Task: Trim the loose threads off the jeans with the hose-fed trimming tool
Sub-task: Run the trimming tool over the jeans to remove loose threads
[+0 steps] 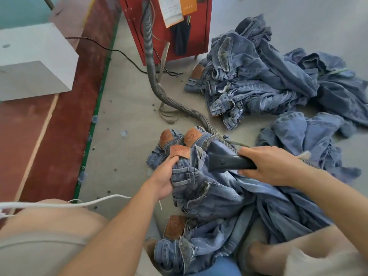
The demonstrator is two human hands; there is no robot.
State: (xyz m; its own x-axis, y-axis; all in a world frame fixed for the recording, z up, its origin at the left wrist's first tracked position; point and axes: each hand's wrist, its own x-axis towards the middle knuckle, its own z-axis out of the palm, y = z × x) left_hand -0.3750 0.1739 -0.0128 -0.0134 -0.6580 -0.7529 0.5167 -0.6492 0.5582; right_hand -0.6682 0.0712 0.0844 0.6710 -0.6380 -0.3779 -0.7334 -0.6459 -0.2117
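A pair of blue jeans (pixel 211 192) lies bunched over my lap, waistband toward the left, with a brown leather patch at its top edge. My left hand (pixel 165 176) grips the waistband just below that patch. My right hand (pixel 270 166) is closed around the black trimming tool (pixel 229 162), whose head rests on the denim near the waistband. A grey ribbed hose (pixel 151 62) runs from the tool across the floor up to a red machine (pixel 169 26).
A large heap of jeans (pixel 268 76) lies on the floor at the right, with more (pixel 302 136) beside my right hand. Folded jeans with brown patches (pixel 179 138) sit ahead of my left hand. A white block (pixel 33 62) stands at left. A white cord (pixel 59 205) crosses my knee.
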